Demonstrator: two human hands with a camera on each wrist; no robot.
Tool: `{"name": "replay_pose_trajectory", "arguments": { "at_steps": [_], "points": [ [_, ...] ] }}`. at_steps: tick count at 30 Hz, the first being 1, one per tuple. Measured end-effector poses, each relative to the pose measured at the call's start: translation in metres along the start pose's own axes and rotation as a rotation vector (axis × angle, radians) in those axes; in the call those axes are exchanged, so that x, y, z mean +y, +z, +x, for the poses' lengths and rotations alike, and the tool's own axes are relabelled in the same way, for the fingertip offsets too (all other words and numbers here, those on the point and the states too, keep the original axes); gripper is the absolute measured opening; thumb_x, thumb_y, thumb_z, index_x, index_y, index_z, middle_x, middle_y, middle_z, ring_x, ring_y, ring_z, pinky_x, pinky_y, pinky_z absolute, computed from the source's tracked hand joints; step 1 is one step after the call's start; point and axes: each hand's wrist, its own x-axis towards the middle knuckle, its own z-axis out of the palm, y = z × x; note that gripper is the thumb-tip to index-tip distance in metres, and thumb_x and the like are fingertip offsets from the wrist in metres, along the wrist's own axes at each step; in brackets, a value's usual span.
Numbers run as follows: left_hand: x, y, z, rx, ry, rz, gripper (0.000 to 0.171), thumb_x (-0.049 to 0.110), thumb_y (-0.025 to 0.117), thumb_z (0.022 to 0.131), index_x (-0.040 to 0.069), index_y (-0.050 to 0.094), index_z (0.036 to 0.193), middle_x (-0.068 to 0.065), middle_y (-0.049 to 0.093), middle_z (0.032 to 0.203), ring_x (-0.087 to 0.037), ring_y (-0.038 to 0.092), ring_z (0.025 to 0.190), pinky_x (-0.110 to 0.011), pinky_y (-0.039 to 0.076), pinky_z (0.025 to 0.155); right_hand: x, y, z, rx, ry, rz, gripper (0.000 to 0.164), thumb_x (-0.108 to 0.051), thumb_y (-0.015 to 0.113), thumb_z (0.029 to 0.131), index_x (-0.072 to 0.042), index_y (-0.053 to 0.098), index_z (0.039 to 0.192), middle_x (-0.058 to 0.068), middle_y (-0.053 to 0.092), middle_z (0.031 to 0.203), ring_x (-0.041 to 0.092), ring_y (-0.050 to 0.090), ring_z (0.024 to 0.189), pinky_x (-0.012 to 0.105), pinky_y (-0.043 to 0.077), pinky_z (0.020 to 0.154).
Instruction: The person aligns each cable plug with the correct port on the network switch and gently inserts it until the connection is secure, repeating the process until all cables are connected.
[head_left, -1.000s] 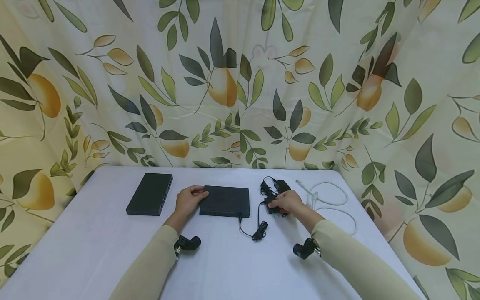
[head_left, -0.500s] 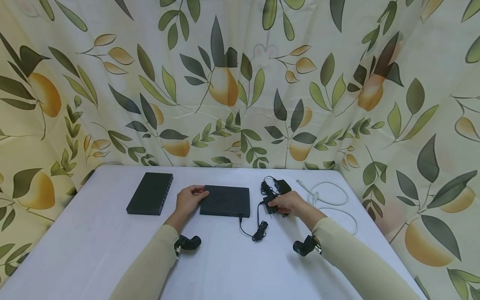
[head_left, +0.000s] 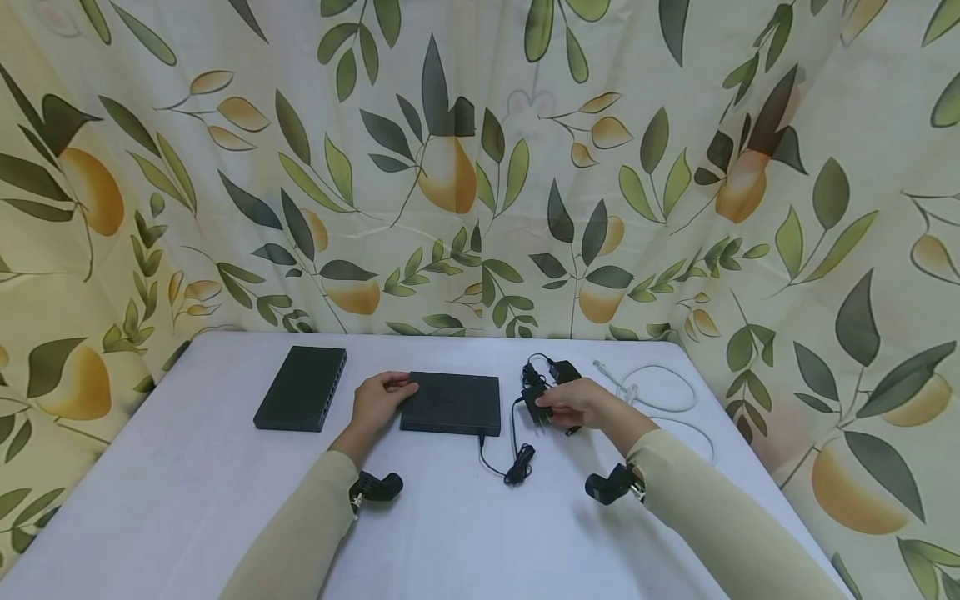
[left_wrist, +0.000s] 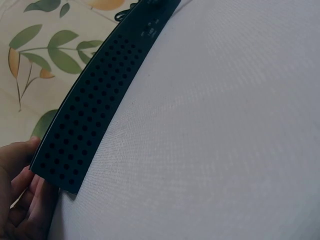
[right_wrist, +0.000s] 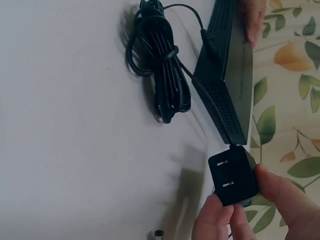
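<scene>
Under both sets of fingers there's a white cloth-covered table (head_left: pixel 465 533), and out past the fingertips hangs a cream fabric curtain (head_left: pixel 510 258) printed with green leaves and orange fruit, wrapping round to both sides too.

The left hand (head_left: pixel 373 408) has its thumb and fingers pinched on the left end of a flat black rectangular box (head_left: pixel 453 404), which sits on the cloth to the right of those fingers. Its near side is full of little round holes. The right hand (head_left: pixel 588 404) has thumb and fingertips clamped on a small black blocky power adapter (right_wrist: pixel 232 175), two metal prongs showing. Its thin black cable drops to a tied black bundle (head_left: pixel 519 463) on the near side of those fingers, then runs into the box's near edge.

Just beyond the right fingers is a second black adapter (head_left: pixel 564 372); off to their right, a loosely looped white cable (head_left: pixel 628 392). Well left of the left fingers, another flat black box (head_left: pixel 300 388) lies at an angle.

Compared with half a second ago: pretty small stuff. The right fingers and their adapter have shifted slightly up and left in the head view. Left hand, both boxes and the white cable look basically unmoved.
</scene>
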Motion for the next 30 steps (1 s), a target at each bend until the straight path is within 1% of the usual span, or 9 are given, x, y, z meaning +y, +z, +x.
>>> {"name": "replay_pose_trajectory", "arguments": {
  "at_steps": [5, 7, 12, 15, 17, 20, 25, 27, 30],
  "points": [
    [0.0, 0.001, 0.0, 0.001, -0.01, 0.002, 0.04, 0.028, 0.077, 0.086, 0.007, 0.069, 0.119, -0.008, 0.072, 0.108, -0.021, 0.068, 0.099, -0.036, 0.055, 0.088, -0.008, -0.001, -0.003, -0.059, -0.023, 0.012, 0.054, -0.006, 0.073, 0.087, 0.002, 0.053, 0.136, 0.013, 0.062, 0.109, 0.017, 0.062, 0.084, 0.025, 0.059, 0.075],
    [0.001, 0.001, -0.001, 0.001, -0.013, 0.004, 0.04, 0.028, 0.077, 0.086, 0.007, 0.069, 0.119, -0.008, 0.072, 0.108, -0.021, 0.068, 0.099, -0.036, 0.055, 0.089, -0.011, -0.001, -0.004, -0.068, -0.042, 0.019, 0.053, -0.005, 0.073, 0.087, 0.003, 0.053, 0.136, 0.013, 0.063, 0.11, 0.016, 0.061, 0.084, 0.024, 0.058, 0.074],
    [0.002, 0.0, -0.001, 0.003, -0.008, 0.004, 0.04, 0.028, 0.077, 0.086, 0.007, 0.069, 0.119, -0.009, 0.072, 0.109, -0.021, 0.068, 0.1, -0.038, 0.055, 0.09, -0.019, 0.004, -0.005, -0.077, -0.076, 0.04, 0.052, -0.004, 0.073, 0.086, 0.006, 0.054, 0.134, 0.01, 0.065, 0.102, 0.013, 0.061, 0.08, 0.023, 0.059, 0.073],
    [0.002, 0.001, -0.001, 0.004, -0.008, 0.008, 0.04, 0.028, 0.077, 0.087, 0.007, 0.069, 0.119, -0.009, 0.072, 0.109, -0.022, 0.068, 0.1, -0.038, 0.055, 0.09, -0.023, 0.01, -0.004, -0.086, -0.082, 0.05, 0.052, -0.003, 0.073, 0.086, 0.006, 0.054, 0.133, 0.008, 0.066, 0.1, 0.012, 0.062, 0.08, 0.024, 0.059, 0.074],
    [0.002, 0.001, -0.001, 0.005, -0.009, 0.008, 0.04, 0.027, 0.076, 0.087, 0.006, 0.069, 0.119, -0.009, 0.072, 0.109, -0.022, 0.068, 0.1, -0.038, 0.055, 0.09, -0.027, 0.014, -0.004, -0.094, -0.088, 0.042, 0.052, -0.003, 0.073, 0.086, 0.006, 0.054, 0.133, 0.009, 0.067, 0.103, 0.012, 0.062, 0.081, 0.025, 0.059, 0.075],
    [0.001, 0.001, -0.001, 0.008, -0.011, 0.008, 0.04, 0.027, 0.077, 0.087, 0.006, 0.069, 0.119, -0.009, 0.072, 0.108, -0.022, 0.068, 0.099, -0.037, 0.055, 0.09, -0.033, 0.022, -0.004, -0.091, -0.082, 0.042, 0.05, -0.002, 0.073, 0.086, 0.005, 0.057, 0.132, 0.015, 0.067, 0.113, 0.014, 0.064, 0.083, 0.026, 0.059, 0.078],
    [0.0, 0.001, 0.0, 0.015, -0.003, 0.017, 0.04, 0.028, 0.077, 0.086, 0.006, 0.07, 0.118, -0.009, 0.072, 0.108, -0.022, 0.068, 0.099, -0.038, 0.055, 0.09, -0.041, 0.034, -0.005, -0.103, -0.076, 0.021, 0.047, -0.003, 0.073, 0.086, 0.003, 0.059, 0.131, 0.022, 0.06, 0.132, 0.016, 0.065, 0.089, 0.028, 0.058, 0.083],
    [0.0, 0.001, 0.0, 0.018, 0.001, 0.025, 0.04, 0.028, 0.077, 0.086, 0.007, 0.07, 0.118, -0.009, 0.072, 0.107, -0.023, 0.068, 0.099, -0.038, 0.055, 0.089, -0.043, 0.039, -0.004, -0.118, -0.081, 0.008, 0.046, -0.003, 0.073, 0.087, 0.003, 0.06, 0.131, 0.023, 0.057, 0.136, 0.018, 0.064, 0.093, 0.029, 0.058, 0.085],
    [-0.002, 0.002, 0.001, 0.02, 0.006, 0.027, 0.04, 0.028, 0.077, 0.086, 0.007, 0.07, 0.119, -0.009, 0.072, 0.107, -0.022, 0.069, 0.098, -0.038, 0.055, 0.089, -0.044, 0.046, -0.002, -0.126, -0.089, 0.008, 0.044, -0.002, 0.073, 0.086, 0.003, 0.062, 0.128, 0.024, 0.057, 0.136, 0.021, 0.064, 0.098, 0.031, 0.057, 0.088]
  ]
}}
